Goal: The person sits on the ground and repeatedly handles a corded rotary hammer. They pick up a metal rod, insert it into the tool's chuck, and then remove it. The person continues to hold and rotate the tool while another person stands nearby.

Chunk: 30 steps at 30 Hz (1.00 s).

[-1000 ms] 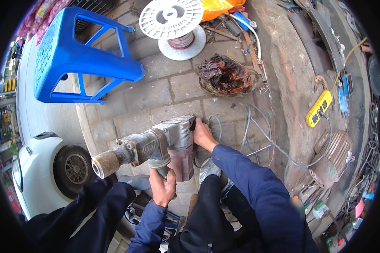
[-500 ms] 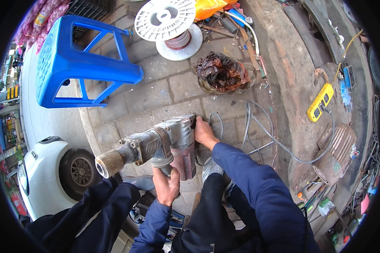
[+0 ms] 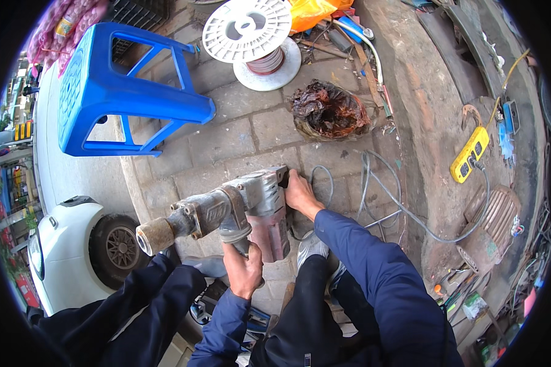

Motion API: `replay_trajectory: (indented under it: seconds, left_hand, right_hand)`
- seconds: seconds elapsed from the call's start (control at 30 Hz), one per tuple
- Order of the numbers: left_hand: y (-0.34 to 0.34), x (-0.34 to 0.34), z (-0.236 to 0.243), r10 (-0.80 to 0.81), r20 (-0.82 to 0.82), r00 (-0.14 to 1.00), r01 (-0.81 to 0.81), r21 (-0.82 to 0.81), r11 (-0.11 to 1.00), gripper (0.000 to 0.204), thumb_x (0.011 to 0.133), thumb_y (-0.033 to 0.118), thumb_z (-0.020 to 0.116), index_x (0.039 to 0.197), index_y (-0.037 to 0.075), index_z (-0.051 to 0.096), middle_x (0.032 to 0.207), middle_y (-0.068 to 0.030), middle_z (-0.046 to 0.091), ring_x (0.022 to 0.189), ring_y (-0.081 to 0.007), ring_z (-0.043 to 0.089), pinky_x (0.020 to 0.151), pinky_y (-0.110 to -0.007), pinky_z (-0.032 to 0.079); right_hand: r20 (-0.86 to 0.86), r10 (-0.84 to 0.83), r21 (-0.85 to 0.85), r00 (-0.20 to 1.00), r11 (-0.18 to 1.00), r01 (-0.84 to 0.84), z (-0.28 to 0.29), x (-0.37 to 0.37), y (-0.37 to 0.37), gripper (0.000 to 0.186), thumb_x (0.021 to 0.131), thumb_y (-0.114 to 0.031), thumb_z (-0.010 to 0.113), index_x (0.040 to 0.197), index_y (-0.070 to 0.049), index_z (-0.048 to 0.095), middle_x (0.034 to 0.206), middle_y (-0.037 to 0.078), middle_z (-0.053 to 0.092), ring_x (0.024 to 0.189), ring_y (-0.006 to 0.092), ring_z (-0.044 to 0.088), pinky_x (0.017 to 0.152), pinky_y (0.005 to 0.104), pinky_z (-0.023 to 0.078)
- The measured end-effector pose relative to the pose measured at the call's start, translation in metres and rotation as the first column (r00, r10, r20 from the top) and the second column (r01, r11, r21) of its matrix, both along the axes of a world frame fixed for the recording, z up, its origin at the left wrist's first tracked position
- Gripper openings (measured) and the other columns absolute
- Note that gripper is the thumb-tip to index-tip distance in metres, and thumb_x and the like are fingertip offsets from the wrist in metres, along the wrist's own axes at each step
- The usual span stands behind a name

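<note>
Scuffed grey metal and faded red casing [image 3: 268, 235]: the long-nosed power tool [image 3: 226, 208] hung above grey paving [image 3: 220, 144], left hand [image 3: 243, 272] fingers round its side handle [image 3: 242, 247], right hand [image 3: 301, 193] clasping the rear; steadying, apparently, with any next move needing both.

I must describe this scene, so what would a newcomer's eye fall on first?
First, probably, the blue stool at the upper left. Then the worn grey power tool in the middle, held by the left hand and the right hand. The white spool at the top edge also stands out.
</note>
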<state>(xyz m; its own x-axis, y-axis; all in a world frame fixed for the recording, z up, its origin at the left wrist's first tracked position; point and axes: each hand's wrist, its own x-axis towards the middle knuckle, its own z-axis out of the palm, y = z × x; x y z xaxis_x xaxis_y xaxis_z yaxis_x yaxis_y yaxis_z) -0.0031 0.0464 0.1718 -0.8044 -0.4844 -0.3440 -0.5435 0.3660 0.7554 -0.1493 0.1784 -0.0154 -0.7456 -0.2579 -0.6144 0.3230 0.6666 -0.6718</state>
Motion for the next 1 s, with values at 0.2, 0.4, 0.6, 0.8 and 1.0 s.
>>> replay_trajectory:
  seconds: [0.2, 0.4, 0.6, 0.8, 1.0]
  left_hand:
    - [0.01, -0.003, 0.006, 0.045, 0.079, 0.996, -0.047, 0.018, 0.999, 0.047, 0.094, 0.01, 0.062, 0.137, -0.003, 0.049, 0.108, -0.025, 0.07, 0.095, -0.0346, 0.072, 0.086, -0.041, 0.055]
    - [0.018, -0.006, 0.008, 0.024, 0.077, 0.997, -0.022, -0.019, 1.0, 0.048, 0.094, 0.011, 0.063, 0.138, -0.002, 0.047, 0.102, -0.0289, 0.071, 0.09, -0.0425, 0.073, 0.081, -0.044, 0.056]
    - [0.022, -0.007, 0.007, 0.032, 0.093, 0.995, -0.03, -0.019, 0.999, 0.048, 0.094, 0.012, 0.062, 0.139, 0.0, 0.047, 0.103, -0.0292, 0.07, 0.092, -0.044, 0.072, 0.081, -0.045, 0.055]
    - [0.021, -0.009, 0.008, 0.013, 0.09, 0.996, -0.008, -0.059, 0.998, 0.048, 0.094, 0.012, 0.063, 0.138, -0.001, 0.047, 0.103, -0.029, 0.07, 0.092, -0.045, 0.072, 0.082, -0.046, 0.056]
    - [0.023, -0.014, 0.011, 0.02, 0.061, 0.998, -0.016, -0.066, 0.998, 0.047, 0.094, 0.011, 0.063, 0.137, -0.002, 0.048, 0.102, -0.0292, 0.07, 0.091, -0.0447, 0.072, 0.081, -0.046, 0.056]
  right_hand:
    - [-0.046, -0.016, -0.046, 0.999, 0.999, 0.014, 0.0, 0.002, 0.004, 0.037, 0.093, -0.016, 0.067, 0.116, 0.008, 0.05, 0.113, 0.042, 0.065, 0.113, 0.059, 0.061, 0.093, 0.059, 0.051]
    - [-0.027, -0.034, -0.04, 0.999, 0.999, 0.033, 0.0, -0.001, 0.004, 0.037, 0.092, -0.015, 0.068, 0.117, 0.006, 0.051, 0.113, 0.04, 0.066, 0.112, 0.0589, 0.062, 0.092, 0.0597, 0.051]
    - [0.01, -0.047, -0.067, 0.999, 0.997, 0.048, -0.003, -0.001, 0.006, 0.037, 0.091, -0.013, 0.067, 0.119, 0.006, 0.051, 0.116, 0.041, 0.066, 0.113, 0.0586, 0.062, 0.093, 0.06, 0.052]
    - [0.007, -0.027, -0.094, 1.0, 0.995, 0.028, -0.008, -0.004, 0.006, 0.039, 0.091, -0.011, 0.066, 0.12, 0.01, 0.051, 0.117, 0.042, 0.065, 0.116, 0.0583, 0.062, 0.096, 0.06, 0.051]
    - [-0.004, -0.035, -0.088, 0.999, 0.996, 0.034, -0.01, -0.005, 0.005, 0.036, 0.09, -0.009, 0.065, 0.118, 0.009, 0.051, 0.112, 0.043, 0.066, 0.113, 0.059, 0.062, 0.094, 0.0608, 0.051]
